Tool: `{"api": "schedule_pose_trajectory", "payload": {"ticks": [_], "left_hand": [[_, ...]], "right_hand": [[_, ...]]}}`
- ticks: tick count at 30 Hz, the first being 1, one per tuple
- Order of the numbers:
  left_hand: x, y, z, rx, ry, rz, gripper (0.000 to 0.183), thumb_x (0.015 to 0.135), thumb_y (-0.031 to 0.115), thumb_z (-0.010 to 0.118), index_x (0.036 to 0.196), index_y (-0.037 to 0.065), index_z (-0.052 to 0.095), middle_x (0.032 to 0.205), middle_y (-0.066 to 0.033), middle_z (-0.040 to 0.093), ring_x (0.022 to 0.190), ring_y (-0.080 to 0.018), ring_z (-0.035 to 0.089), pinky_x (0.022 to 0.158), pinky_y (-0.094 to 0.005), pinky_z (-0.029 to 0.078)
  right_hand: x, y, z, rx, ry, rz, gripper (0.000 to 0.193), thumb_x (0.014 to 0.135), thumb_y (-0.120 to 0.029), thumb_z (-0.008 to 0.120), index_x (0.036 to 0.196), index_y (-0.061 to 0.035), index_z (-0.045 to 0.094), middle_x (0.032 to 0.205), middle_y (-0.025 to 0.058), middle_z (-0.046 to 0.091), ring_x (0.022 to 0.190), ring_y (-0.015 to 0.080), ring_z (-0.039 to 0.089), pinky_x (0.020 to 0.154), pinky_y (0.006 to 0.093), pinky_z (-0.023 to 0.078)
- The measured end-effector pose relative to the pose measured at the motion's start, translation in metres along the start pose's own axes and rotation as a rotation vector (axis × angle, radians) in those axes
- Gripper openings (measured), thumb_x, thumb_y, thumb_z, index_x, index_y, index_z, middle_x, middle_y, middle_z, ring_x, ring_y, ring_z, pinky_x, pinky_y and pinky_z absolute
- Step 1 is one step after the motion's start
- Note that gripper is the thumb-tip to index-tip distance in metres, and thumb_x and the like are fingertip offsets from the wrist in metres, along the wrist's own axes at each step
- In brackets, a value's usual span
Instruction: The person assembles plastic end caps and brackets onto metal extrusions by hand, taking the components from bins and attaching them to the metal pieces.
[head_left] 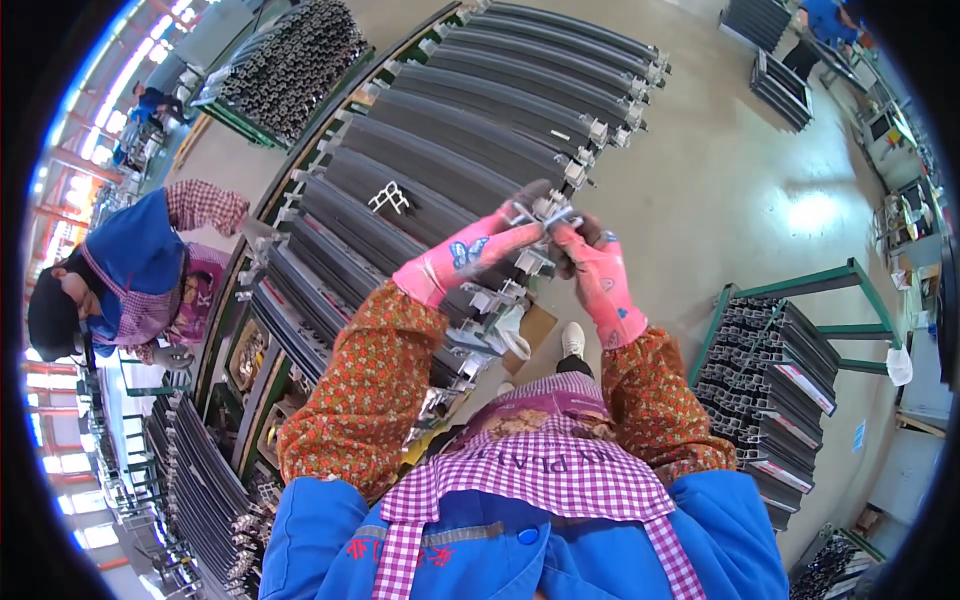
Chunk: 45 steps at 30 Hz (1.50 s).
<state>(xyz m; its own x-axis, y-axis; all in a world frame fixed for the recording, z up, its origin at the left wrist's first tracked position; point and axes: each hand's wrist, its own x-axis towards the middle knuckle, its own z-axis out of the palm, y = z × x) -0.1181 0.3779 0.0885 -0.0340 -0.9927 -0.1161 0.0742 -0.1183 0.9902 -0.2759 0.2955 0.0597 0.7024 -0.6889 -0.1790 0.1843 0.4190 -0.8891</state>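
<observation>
Both my hands wear pink gloves with dark, grimy fingers and meet at the end of one of the long dark metal profiles [430, 135] lying side by side. My left hand [490, 238] reaches over the profiles, its fingers closed around a small silvery metal fitting [553, 208]. From the other side, my right hand [592, 268] pinches at the same fitting, thumb and fingers bent. The fingers partly hide it, so its exact shape is unclear. Similar silvery fittings [597, 130] sit on neighbouring profile ends. A small white cut profile piece [390, 197] lies on top of the profiles.
Across the rack at left, a co-worker [140, 270] in blue and checked sleeves leans toward the profile ends. Stacked profiles [745, 360] fill a green-framed rack [840, 280] at right. Another bundle of profiles [300, 70] stands far left. A cardboard piece [536, 330] lies near my shoe.
</observation>
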Motion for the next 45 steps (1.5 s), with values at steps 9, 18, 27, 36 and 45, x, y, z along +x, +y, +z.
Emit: {"api": "schedule_pose_trajectory", "payload": {"ticks": [9,18,27,36,45], "left_hand": [[-0.02,-0.073,-0.08,1.363,0.51,0.062,0.051,0.086,0.045,0.05,0.122,0.009,0.052,0.131,-0.0126,0.045,0.127,-0.0292,0.035,0.107,-0.043,0.022],[-0.047,0.012,0.035,-0.151,-0.18,0.032,0.035,0.089,0.021,0.052,0.116,0.0,0.055,0.13,-0.0131,0.046,0.119,-0.0215,0.044,0.102,-0.034,0.031],[-0.055,-0.012,0.039,-0.233,0.483,-0.042,0.025,0.083,0.015,0.065,0.1,-0.004,0.062,0.091,-0.0063,0.065,0.081,-0.0113,0.06,0.075,-0.0244,0.047],[-0.05,-0.019,0.051,-0.045,0.666,0.034,0.021,0.083,0.01,0.064,0.095,-0.006,0.063,0.08,-0.0033,0.064,0.072,-0.0064,0.055,0.063,-0.0219,0.045],[-0.06,-0.017,0.051,-0.129,0.534,-0.05,0.037,0.084,0.034,0.064,0.089,-0.003,0.063,0.077,-0.0025,0.063,0.068,-0.0075,0.058,0.061,-0.0214,0.046]], "right_hand": [[-0.044,0.082,-0.016,-0.238,0.052,-0.107,0.023,0.078,-0.009,0.069,0.095,0.0001,0.057,0.074,-0.0007,0.057,0.065,0.007,0.05,0.061,0.023,0.044],[-0.055,0.025,-0.002,0.395,-0.423,0.305,0.048,0.078,-0.04,0.067,0.11,-0.0059,0.054,0.08,0.0007,0.057,0.066,0.0113,0.053,0.056,0.0269,0.044],[-0.054,0.026,-0.009,-0.042,-0.015,0.271,0.052,0.092,-0.05,0.038,0.105,-0.0028,0.056,0.066,0.0012,0.055,0.054,0.0101,0.049,0.045,0.0234,0.033],[-0.074,0.003,0.0,-0.303,-0.041,0.071,0.029,0.087,-0.027,0.058,0.108,-0.0074,0.058,0.07,-0.0066,0.049,0.056,0.0013,0.038,0.049,0.0173,0.03],[-0.068,-0.012,-0.009,-0.134,-0.013,0.338,0.023,0.088,-0.033,0.055,0.089,-0.0102,0.056,0.061,-0.0057,0.047,0.048,0.0025,0.039,0.043,0.0182,0.029]]}}
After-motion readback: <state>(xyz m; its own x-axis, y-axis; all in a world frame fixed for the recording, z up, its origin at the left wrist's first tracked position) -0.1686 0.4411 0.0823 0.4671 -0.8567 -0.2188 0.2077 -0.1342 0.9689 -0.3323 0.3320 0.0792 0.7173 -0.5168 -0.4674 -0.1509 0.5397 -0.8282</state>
